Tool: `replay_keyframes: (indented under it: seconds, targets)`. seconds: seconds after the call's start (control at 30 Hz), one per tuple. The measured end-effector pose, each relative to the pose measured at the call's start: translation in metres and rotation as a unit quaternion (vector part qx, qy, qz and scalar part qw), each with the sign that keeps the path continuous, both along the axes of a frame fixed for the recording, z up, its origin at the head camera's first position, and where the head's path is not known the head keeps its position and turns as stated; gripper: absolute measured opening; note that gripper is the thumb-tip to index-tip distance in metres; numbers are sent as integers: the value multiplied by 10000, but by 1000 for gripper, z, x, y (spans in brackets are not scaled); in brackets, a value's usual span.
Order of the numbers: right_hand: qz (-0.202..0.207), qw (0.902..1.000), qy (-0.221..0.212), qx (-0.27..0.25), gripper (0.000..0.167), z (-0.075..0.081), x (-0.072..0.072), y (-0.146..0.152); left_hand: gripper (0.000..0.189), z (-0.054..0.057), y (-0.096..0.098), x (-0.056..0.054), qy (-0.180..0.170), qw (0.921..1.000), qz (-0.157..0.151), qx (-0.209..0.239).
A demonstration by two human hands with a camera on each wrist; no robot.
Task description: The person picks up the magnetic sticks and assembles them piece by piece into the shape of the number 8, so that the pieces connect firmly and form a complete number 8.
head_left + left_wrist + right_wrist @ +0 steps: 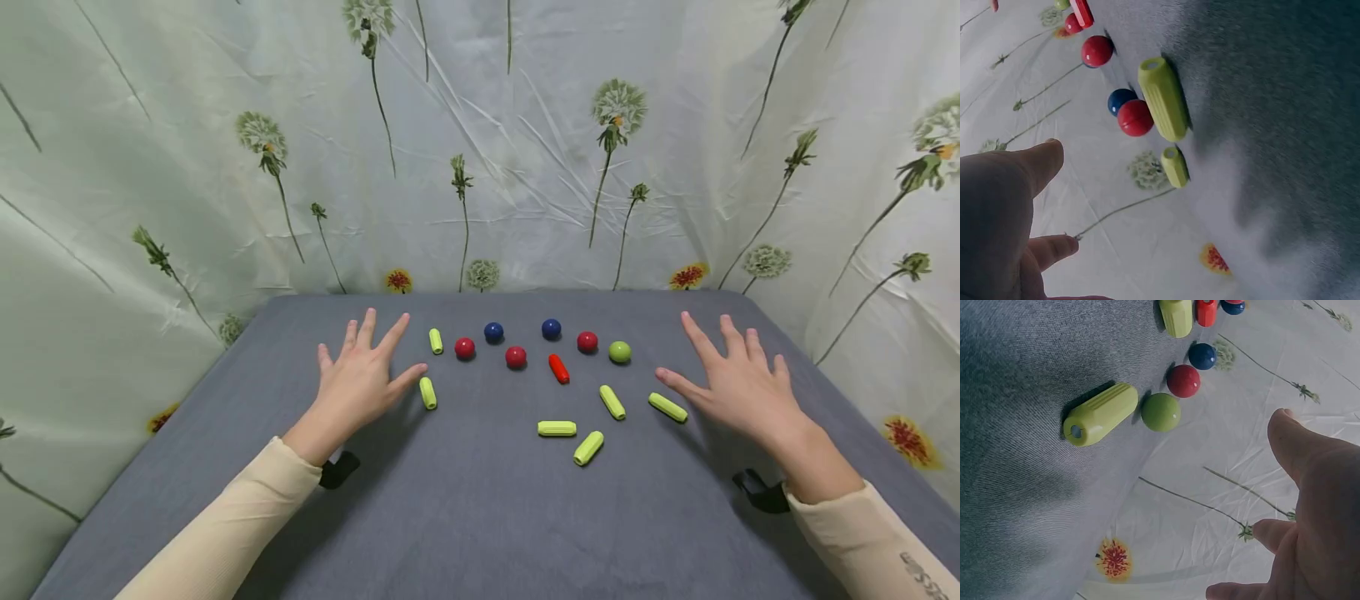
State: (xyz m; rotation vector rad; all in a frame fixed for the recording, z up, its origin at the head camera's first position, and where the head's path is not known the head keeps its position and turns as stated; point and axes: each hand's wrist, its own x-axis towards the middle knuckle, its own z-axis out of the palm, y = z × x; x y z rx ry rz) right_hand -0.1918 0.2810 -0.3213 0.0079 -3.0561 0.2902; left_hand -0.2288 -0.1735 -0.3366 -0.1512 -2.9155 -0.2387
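Both hands hover over the grey tabletop with fingers spread and nothing held. Nearest my left hand [358, 379] is a yellow-green ribbed cylinder with a hole in its end [428, 393], just off the thumb tip; a second such cylinder [436, 341] lies farther back. By the thumb of my right hand [742, 387] lies another yellow-green cylinder [667, 407]. Between the hands are more yellow-green cylinders [557, 428], a red cylinder [558, 368], three red balls [516, 357], two blue balls [551, 329] and a green ball [619, 352]. In the right wrist view, the green ball [1161, 412] shows beside a cylinder [1101, 415].
Grey cloth [480, 517] covers the table. Behind it and along the sides hangs a pale curtain [525, 167] printed with dandelions. Dark straps [340, 470] show at the wrists, below cream sleeves [232, 517].
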Motion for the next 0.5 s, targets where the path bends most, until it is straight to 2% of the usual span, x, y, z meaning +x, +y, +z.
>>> replay_keyframes:
  seconds: [0.27, 0.5]
  targets:
    - [155, 9998, 85, 41, 92, 5, -5, -6, 76, 2, 17, -7, 82, 9996, -255, -111]
    - [484, 9986, 187, 80, 86, 9, -13, -20, 69, 3, 37, -17, 398, 9957, -810, -223]
